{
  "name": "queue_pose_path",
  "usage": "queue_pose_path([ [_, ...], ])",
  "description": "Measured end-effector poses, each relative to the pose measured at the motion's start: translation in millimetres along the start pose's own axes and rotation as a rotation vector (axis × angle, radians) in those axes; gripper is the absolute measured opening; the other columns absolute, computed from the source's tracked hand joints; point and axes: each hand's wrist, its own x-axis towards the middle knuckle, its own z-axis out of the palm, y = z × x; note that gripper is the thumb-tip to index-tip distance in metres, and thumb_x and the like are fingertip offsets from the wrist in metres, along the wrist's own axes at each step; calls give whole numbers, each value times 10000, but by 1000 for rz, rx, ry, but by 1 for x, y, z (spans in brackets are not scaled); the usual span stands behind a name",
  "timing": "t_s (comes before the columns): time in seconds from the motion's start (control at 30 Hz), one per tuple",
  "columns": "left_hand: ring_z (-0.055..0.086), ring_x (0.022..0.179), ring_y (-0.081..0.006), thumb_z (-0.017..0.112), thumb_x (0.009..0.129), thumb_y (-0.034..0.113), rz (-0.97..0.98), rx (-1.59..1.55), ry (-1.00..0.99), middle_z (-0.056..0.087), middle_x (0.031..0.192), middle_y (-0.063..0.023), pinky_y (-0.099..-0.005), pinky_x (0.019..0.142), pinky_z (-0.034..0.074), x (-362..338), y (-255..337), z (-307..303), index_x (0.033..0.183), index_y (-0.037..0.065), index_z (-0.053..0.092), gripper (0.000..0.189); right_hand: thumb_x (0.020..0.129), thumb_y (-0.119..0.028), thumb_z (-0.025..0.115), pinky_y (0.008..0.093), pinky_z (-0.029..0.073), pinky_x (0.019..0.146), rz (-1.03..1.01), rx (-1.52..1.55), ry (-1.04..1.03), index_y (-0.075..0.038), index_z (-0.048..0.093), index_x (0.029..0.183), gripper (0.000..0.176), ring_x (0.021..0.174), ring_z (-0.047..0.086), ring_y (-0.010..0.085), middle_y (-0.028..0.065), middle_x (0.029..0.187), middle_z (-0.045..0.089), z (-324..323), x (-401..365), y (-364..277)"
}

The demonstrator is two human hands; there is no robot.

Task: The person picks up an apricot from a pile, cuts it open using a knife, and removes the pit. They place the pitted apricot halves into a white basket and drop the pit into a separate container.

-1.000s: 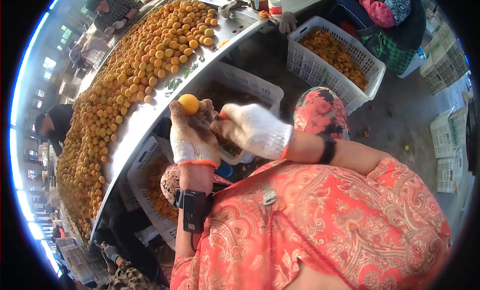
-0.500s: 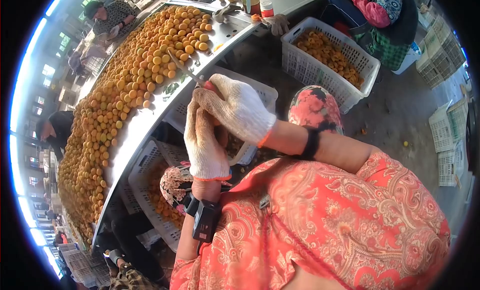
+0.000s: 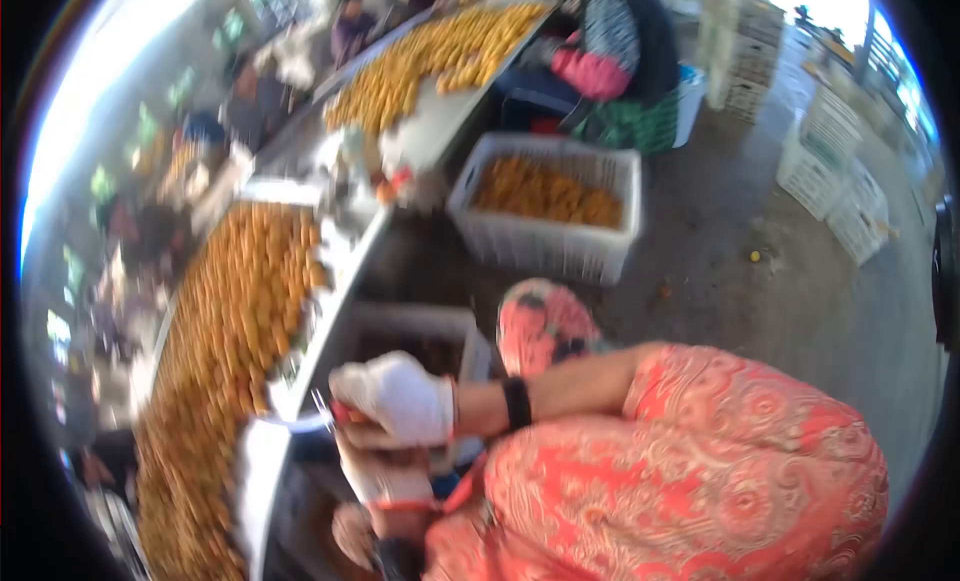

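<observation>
Both gloved hands are close together over the edge of a long metal table (image 3: 262,471). My right hand (image 3: 397,396) is closed round a knife (image 3: 322,409) with a red handle, its blade pointing away from me. Just below it, my left hand (image 3: 385,471) has its fingers bent near the knife; whatever they hold is hidden and blurred. Piled orange fruit (image 3: 245,291) covers much of the table beyond the hands. Behind my right hand stands a crate (image 3: 473,343) with dark contents.
A white crate of orange pieces (image 3: 625,216) stands on the floor (image 3: 700,291). Beyond it a person (image 3: 610,51) sits by the table. More people are across the table. Stacked crates (image 3: 825,156) stand at the right.
The view has swung to the right and blurred, showing more of the far table and floor. Both hands, still together with the knife, appear lower in the view.
</observation>
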Motion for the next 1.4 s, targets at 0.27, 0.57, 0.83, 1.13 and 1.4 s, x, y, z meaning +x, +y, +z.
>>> queue_pose_path([
  [0.27,589,699,-114,553,926,532,49,46,-34,632,952,48,-278,561,492,9,2,-18,1051,212,607,348,809,-332,755,433,512,613,206,-10,-77,-86,569,950,339,727,653,376,150,745,615,3,-6,-9],
  [0.57,585,802,-79,551,968,541,127,168,-18,585,962,89,-207,578,464,7,-3,-26,1086,236,590,330,934,-286,639,452,493,626,221,75,-37,-40,588,944,251,756,660,409,204,798,666,-14,-8,-23],
  [0.83,601,997,-108,512,974,590,152,119,-154,599,1091,59,-270,785,524,-24,1,-11,1191,235,592,424,957,-250,614,466,486,623,207,246,-40,-33,562,974,224,742,633,442,221,756,643,0,-11,-25],
  [1.13,643,709,-75,596,950,476,72,73,-89,659,852,80,-222,515,501,-12,2,0,1064,222,656,284,904,-287,674,478,477,627,159,-3,-31,-54,530,904,274,759,615,448,214,774,607,-9,-9,-14],
  [1.4,412,479,-90,573,953,241,4,-33,-394,512,702,-13,-220,394,311,-24,20,-9,1285,128,563,351,818,-269,753,394,503,587,-106,-318,59,-75,636,775,231,625,632,328,134,673,623,-60,19,-22],
])
